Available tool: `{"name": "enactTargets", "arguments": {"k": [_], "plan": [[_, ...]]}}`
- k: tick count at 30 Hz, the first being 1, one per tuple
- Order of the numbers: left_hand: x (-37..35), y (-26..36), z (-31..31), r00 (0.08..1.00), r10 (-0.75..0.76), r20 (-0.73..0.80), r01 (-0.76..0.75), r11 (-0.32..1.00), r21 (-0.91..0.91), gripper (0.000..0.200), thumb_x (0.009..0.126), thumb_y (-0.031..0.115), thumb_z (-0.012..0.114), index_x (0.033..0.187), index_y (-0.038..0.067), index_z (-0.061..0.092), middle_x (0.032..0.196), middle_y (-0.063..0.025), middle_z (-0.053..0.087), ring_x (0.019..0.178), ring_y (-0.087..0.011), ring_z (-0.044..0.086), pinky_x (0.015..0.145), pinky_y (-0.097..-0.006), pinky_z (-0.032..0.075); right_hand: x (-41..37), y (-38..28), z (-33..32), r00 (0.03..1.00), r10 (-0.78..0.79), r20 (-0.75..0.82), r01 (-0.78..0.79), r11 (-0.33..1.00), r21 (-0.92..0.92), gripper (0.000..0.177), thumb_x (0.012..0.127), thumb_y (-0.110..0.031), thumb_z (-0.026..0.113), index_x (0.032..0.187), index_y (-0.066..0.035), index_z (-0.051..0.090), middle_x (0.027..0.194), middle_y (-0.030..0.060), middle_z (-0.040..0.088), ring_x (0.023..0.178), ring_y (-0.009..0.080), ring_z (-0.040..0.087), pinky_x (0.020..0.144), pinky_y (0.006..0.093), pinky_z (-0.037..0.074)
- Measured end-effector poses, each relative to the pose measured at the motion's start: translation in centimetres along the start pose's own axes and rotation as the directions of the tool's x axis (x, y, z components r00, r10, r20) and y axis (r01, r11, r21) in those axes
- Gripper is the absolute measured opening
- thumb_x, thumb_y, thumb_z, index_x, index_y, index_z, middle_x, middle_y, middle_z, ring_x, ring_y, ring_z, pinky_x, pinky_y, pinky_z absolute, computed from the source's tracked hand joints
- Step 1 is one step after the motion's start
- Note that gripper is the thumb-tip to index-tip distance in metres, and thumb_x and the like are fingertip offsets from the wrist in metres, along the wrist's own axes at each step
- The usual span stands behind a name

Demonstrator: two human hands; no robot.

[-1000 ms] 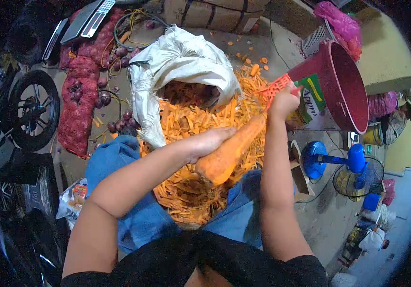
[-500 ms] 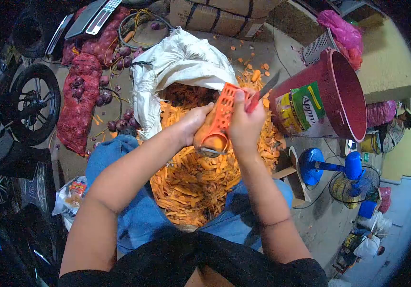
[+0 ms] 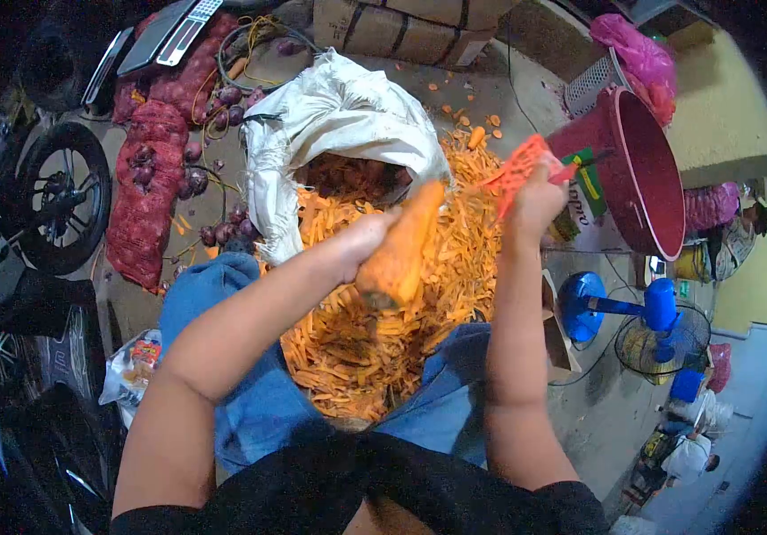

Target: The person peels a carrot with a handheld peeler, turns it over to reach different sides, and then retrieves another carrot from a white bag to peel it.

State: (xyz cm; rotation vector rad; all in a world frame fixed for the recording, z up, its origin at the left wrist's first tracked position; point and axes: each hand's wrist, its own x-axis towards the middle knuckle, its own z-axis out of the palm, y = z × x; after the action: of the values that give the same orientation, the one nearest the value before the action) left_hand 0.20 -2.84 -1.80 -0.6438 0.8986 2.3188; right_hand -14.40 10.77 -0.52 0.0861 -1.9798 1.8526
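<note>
Left hand (image 3: 361, 245): fingers wrapped round the mid-length of a large carrot (image 3: 399, 254), thick end near, tip pointing far. It is held above the lap, tilted over the heap of orange peelings (image 3: 375, 348) between the knees, probably so that strips fall onto the heap.

Right hand (image 3: 535, 201): fist closed on an orange-red peeler (image 3: 517, 168) (motion-blurred; blade not resolvable), raised right of the carrot tip and clear of it. Forearm near vertical, elbow low.

Surroundings: open white sack (image 3: 330, 116) far of the heap; red bucket (image 3: 647, 169) tipped on its side at right; net bags of onions (image 3: 143, 205) at left.
</note>
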Motion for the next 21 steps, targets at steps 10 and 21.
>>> {"name": "enactTargets", "arguments": {"k": [10,21], "plan": [[0.0,1.8,-0.8,0.995,0.100,-0.016,-0.102,0.990,-0.094,0.038,0.085,0.031,0.025,0.100,0.001,0.044,0.086,-0.0108,0.055,0.073,-0.0174,0.055,0.066,-0.0309,0.046,-3.8,-1.0,0.6,0.951,0.032,0.308,-0.021,0.999,-0.039,0.017,0.080,-0.018,0.046,0.078,-0.002,0.049,0.067,0.0000,0.046,0.061,0.0075,0.041,0.055,0.0223,0.035],[0.6,1.4,-0.7,0.965,0.229,0.124,-0.179,0.928,-0.326,0.039,0.084,0.034,0.031,0.103,0.003,0.044,0.090,-0.0109,0.055,0.076,-0.0201,0.056,0.068,-0.0315,0.046,-6.7,-4.1,2.2,0.899,0.318,0.302,-0.396,0.885,0.246,0.018,0.081,-0.020,0.045,0.079,-0.003,0.049,0.071,0.0002,0.048,0.063,0.0071,0.043,0.057,0.0219,0.036]]}}
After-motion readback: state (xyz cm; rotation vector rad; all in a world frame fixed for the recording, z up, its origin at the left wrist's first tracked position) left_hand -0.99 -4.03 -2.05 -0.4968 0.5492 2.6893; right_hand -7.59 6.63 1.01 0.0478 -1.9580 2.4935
